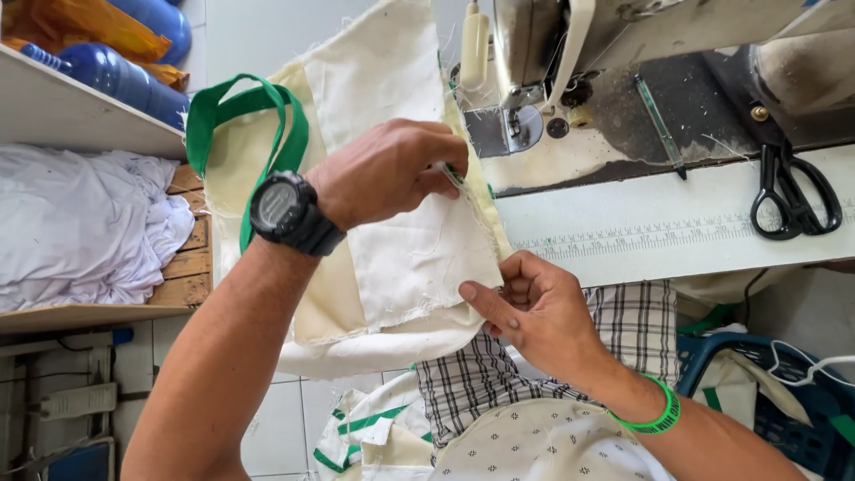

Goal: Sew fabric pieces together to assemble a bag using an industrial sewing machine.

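Nearest the cam: a lap in plaid shorts [472, 374] and a pale dotted shirt [543, 441], w/ green-striped cloth scraps [356, 428] just below the knees. Floor was light tile [267, 428]. At right, a blue basket [784, 401] held more cream cloth; its far side ran out of frame.

Right hand [534, 312], green wristband [659, 411] on the wrist, came up from lower right, thumb and fingers pinched shut on the lower edge of the cream fabric bag [401, 258], knuckles toward the cam. Left hand [383, 169], black watch [285, 209] on the wrist, reached in from lower left, forearm angled up, fingertips closed on the bag's right seam near a thin pale strip; what exactly sat btwn those fingers was too small to tell. The bag hung btwn both hands, over the lap and against the table's front edge, its green strap [245, 116] looping out at upper left.

Beyond: a white table [623, 240] w/ a printed ruler strip along its front. Black scissors [793, 200] lay at its right end. Sewing machine [552, 71] stood behind, its top cut off by the frame; presser foot area partly hidden by the bag.

Far left: a wooden shelf w/ a heap of white cloth [80, 223], and blue bottles [116, 76] above it, partly cropped.
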